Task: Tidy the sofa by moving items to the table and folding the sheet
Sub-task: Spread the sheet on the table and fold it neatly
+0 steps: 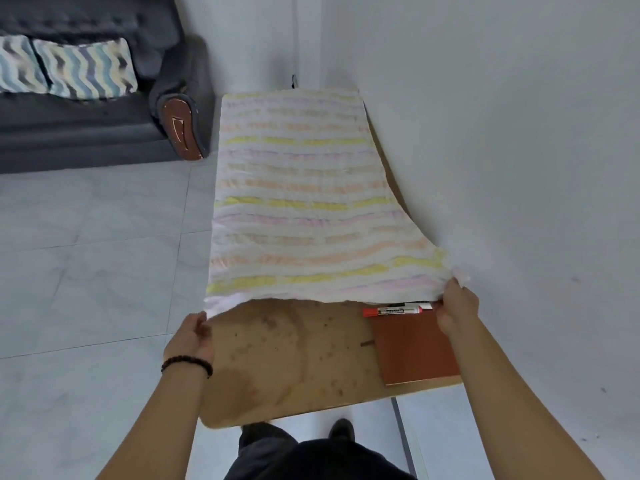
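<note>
A white sheet (301, 202) with pastel yellow, pink and orange stripes lies stretched over the far part of the brown wooden table (277, 362). My left hand (190, 337) pinches its near left corner, and my right hand (457, 306) grips its near right corner, lifted slightly off the table. A red whiteboard marker (393, 311) lies just under the sheet's near edge, with a second marker partly hidden behind it. A reddish-brown book (415, 351) rests on the table's right side, below my right hand.
A dark grey sofa (86, 129) with two wavy-patterned cushions (83, 69) stands at the far left. A white wall (502, 133) runs along the table's right side. Pale floor tiles (86, 271) lie left of the table. My legs show below the near table edge.
</note>
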`<state>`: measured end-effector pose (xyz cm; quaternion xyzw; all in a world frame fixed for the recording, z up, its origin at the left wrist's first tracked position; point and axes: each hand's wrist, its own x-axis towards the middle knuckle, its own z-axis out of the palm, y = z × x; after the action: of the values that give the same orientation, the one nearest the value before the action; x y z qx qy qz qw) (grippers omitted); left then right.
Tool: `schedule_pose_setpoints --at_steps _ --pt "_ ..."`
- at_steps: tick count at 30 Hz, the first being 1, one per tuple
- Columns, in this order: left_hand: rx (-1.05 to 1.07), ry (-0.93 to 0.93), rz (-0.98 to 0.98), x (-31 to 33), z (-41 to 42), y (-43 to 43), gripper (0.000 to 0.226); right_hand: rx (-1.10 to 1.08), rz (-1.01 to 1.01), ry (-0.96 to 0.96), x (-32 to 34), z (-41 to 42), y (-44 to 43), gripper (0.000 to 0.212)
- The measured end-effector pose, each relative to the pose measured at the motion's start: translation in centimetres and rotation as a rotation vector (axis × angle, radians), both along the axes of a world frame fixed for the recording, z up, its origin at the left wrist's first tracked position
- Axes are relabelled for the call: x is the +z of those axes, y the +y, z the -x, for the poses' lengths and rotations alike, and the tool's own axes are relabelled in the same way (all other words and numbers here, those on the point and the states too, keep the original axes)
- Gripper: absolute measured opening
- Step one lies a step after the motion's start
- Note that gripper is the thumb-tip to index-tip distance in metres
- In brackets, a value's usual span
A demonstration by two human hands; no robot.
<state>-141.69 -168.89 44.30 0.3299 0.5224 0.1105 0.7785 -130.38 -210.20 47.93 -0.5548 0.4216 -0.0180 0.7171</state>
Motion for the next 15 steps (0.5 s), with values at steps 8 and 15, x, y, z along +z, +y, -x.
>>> schedule_pose_setpoints --at_steps 8,15 --pt "-0.176 0.054 0.078 0.1 -1.4 -1.2 0.008 0.03 -0.113 -0.072 0.6 -0.5 -1.1 0.027" --pt "-0.432 0.283 0.058 -3.7 -2.5 -3.2 0.026 0.227 -0.14 0.296 -4.7 2.5 4.4 0.055"
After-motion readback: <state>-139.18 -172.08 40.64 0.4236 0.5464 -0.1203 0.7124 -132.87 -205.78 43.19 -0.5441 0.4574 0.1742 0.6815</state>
